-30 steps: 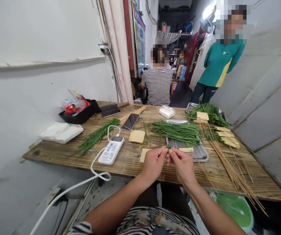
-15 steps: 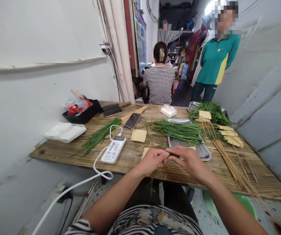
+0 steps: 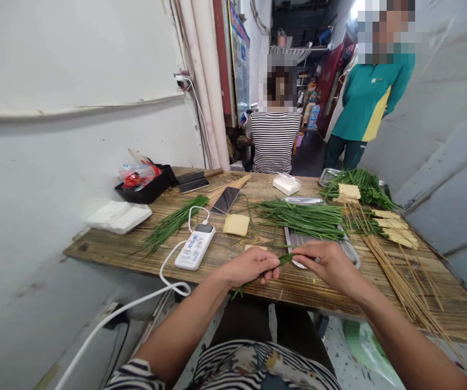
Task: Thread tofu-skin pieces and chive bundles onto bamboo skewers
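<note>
Between my hands a small bundle of green chives (image 3: 285, 259) is stretched over the table's front edge. My left hand (image 3: 250, 267) is closed around it, and leafy ends hang below that hand. With thumb and fingertips, my right hand (image 3: 325, 261) pinches the bundle's other end. Just beyond, a metal tray (image 3: 296, 238) carries a large pile of chives (image 3: 304, 218). A pale yellow tofu-skin-like sheet (image 3: 236, 225) lies left of the tray. Another pale piece (image 3: 255, 247) shows partly behind my left hand.
Bamboo skewers (image 3: 391, 276), several threaded with folded sheets (image 3: 396, 227), lie at right. A white power bank (image 3: 195, 247) with a cable, a phone (image 3: 225, 200), more chives (image 3: 176, 225) and a black box (image 3: 146, 187) occupy the left. Two people (image 3: 276, 135) are beyond the table.
My hands have moved apart, so more of the chive bundle shows between them. The hanging ends have swung left and up. The whole view has shifted slightly.
</note>
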The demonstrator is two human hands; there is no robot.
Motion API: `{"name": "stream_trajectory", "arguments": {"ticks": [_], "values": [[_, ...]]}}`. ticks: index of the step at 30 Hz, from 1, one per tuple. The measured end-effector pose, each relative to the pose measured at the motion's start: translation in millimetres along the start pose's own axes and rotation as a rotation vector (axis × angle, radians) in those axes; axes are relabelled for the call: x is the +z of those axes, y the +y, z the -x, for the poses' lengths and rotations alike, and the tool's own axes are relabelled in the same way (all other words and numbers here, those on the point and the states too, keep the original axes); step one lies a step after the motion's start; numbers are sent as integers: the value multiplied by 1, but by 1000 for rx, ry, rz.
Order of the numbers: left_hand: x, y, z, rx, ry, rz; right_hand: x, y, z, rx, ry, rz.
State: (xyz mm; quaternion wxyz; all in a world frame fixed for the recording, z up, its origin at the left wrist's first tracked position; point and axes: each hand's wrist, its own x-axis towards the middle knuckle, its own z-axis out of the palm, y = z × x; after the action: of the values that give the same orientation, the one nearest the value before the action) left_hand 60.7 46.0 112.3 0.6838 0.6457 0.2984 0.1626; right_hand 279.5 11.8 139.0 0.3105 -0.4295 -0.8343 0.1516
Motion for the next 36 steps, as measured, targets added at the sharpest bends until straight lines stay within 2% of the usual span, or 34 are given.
{"name": "stream_trajectory", "arguments": {"ticks": [7,16,22,29,36], "values": [[0,-16,-2,-21,109,8,5,1,-2,-2,93,101],[11,-21,-8,11,216,449,19,-4,1,-1,201,250],[15,-23,-14,-7,282,584,27,-14,2,-26,271,374],[24,-22,-27,40,394,734,58,-27,16,-118,366,456],[38,-10,-28,3,417,851,98,-34,28,-200,441,625]]}}
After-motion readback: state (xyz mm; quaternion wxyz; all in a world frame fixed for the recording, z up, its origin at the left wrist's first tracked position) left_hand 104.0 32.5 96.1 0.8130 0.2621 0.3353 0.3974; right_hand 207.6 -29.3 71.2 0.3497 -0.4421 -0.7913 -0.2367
